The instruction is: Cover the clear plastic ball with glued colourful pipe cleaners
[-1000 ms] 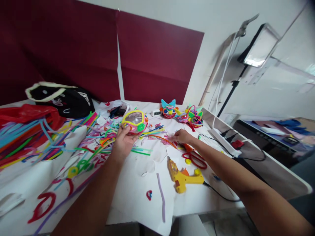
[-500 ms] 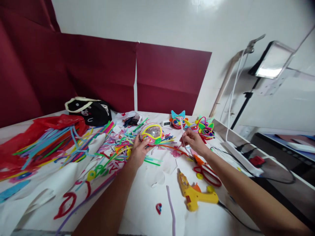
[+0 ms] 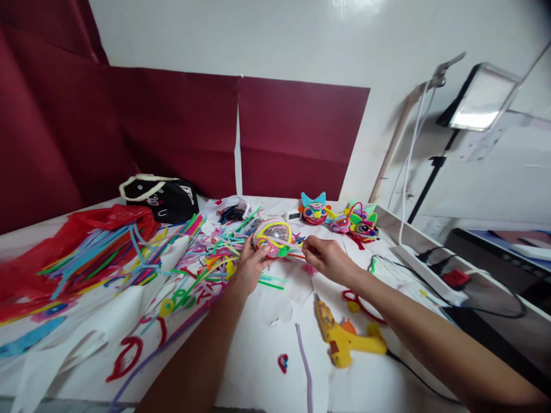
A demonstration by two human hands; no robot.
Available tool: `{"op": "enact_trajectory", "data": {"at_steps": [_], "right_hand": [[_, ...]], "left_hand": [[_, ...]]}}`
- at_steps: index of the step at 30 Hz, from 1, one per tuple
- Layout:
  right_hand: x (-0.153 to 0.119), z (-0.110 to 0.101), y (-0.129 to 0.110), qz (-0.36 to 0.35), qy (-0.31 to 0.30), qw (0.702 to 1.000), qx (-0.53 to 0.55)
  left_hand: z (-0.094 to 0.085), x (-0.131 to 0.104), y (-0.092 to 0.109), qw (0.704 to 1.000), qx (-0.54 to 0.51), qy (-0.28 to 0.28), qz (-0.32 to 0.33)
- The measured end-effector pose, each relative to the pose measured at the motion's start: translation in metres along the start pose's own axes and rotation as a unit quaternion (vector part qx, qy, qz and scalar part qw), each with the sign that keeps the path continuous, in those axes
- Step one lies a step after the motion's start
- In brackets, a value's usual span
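My left hand [image 3: 252, 265] grips a round ornament [image 3: 275, 232] with a clear dome, yellow and pink trim and a green spot. Just right of it, my right hand [image 3: 325, 258] pinches a pale pipe cleaner [image 3: 295, 246] that reaches across to the ornament's front. Its far end is hard to make out. Below my right hand lies a yellow glue gun [image 3: 344, 342], beside red-handled scissors [image 3: 365, 308] partly hidden by my forearm. A purple pipe cleaner [image 3: 305, 367] and a small red and blue piece [image 3: 283, 362] rest nearer me.
Pipe cleaners [image 3: 99, 249] spill from a red plastic bag [image 3: 26, 287] at the left. A black bag [image 3: 172, 203] stands behind. Decorated ornaments [image 3: 315, 211] sit at the back, with a power strip [image 3: 430, 278] and a lamp [image 3: 484, 100] at the right.
My right hand has moved left and brought the pale pipe cleaner from upright to across the ornament. The ornament, in my left hand, sits slightly further right, and the whole view has shifted a little.
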State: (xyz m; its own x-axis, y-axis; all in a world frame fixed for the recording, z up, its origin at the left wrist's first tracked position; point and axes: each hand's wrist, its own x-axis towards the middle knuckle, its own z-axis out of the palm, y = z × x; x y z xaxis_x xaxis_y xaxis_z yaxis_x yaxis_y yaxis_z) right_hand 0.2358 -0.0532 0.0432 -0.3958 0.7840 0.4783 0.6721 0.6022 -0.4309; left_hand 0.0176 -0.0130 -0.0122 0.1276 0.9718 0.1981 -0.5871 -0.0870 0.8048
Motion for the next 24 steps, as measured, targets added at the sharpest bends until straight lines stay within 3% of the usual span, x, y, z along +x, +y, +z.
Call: {"op": "enact_trajectory", "data": {"at_steps": [24], "right_hand": [[0.002, 0.003, -0.021, -0.021, -0.116, 0.967, -0.225]], "left_hand": [[0.0, -0.002, -0.003, 1.0, 0.011, -0.02, -0.013]]}}
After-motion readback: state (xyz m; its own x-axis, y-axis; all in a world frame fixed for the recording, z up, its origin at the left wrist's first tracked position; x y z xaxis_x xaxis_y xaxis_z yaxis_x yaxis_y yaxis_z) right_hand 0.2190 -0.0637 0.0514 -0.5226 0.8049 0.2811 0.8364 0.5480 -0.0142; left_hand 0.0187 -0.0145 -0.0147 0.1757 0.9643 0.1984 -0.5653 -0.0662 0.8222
